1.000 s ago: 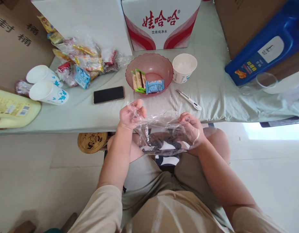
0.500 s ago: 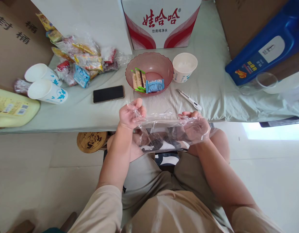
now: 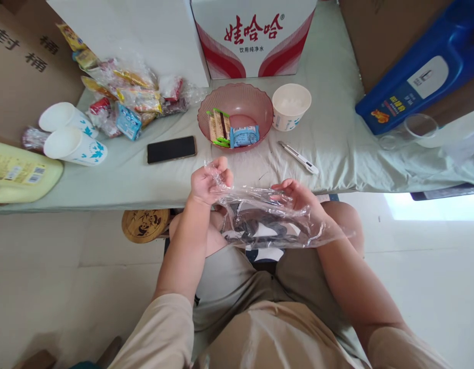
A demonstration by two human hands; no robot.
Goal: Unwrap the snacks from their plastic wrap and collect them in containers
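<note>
A clear plastic bag (image 3: 271,225) hangs crumpled between my hands, over my lap at the table's front edge. My left hand (image 3: 210,182) is closed on its gathered left end. At the other side, my right hand (image 3: 300,199) touches the film with its fingers apart and partly stretched out; the film overlaps the fingers and wrist. Just beyond the hands lie a white utility knife (image 3: 298,157) and a black phone (image 3: 171,149). A pink ribbed bowl (image 3: 255,110) behind them holds a blue snack packet (image 3: 245,136) and green-edged packets (image 3: 220,127).
A paper cup (image 3: 291,107) stands beside the bowl, and two more cups (image 3: 77,146) are at the left near a heap of wrapped snacks (image 3: 135,95). A white-and-red box (image 3: 255,41) stands behind. At the right are a blue bottle (image 3: 409,77) and a clear plastic cup (image 3: 421,130).
My right hand has moved slightly left, its fingers now less covered by the film. The bag's right end has slackened and trails over my right wrist. My left hand has barely moved.
</note>
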